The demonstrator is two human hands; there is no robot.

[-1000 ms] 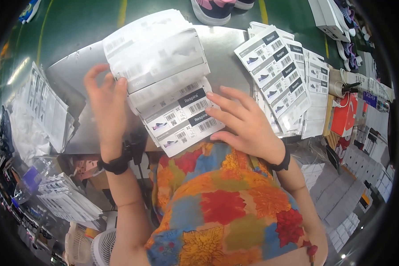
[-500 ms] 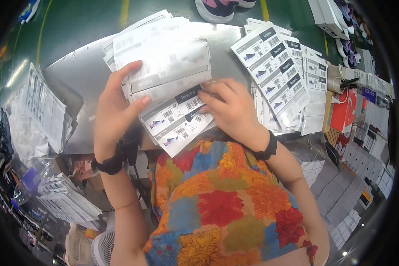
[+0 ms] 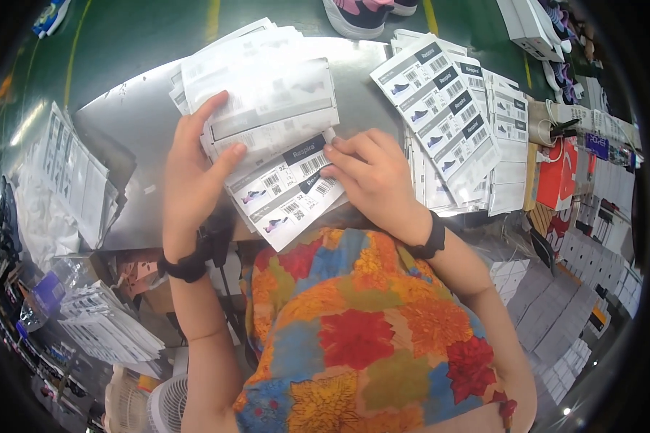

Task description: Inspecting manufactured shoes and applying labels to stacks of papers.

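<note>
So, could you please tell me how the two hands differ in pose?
The left hand has thumb and index finger spread apart, while the right hand has its fingers bent and bunched. The left hand is on the left side of the white label sheets, the right hand at their right edge. Both touch the sheets and have a dark wristband.

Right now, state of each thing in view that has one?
Left hand: thumb and index finger spread, touching the front label sheets
Right hand: fingers bent at those sheets' right edge, grip unclear
Front label sheets: upper part folded back, two printed rows exposed below
Right-side label sheets: overlapping, printed faces up
Pink-and-dark shoe: upright, sole down, cut off by the frame
White fan: partly hidden, on or off unclear
</note>
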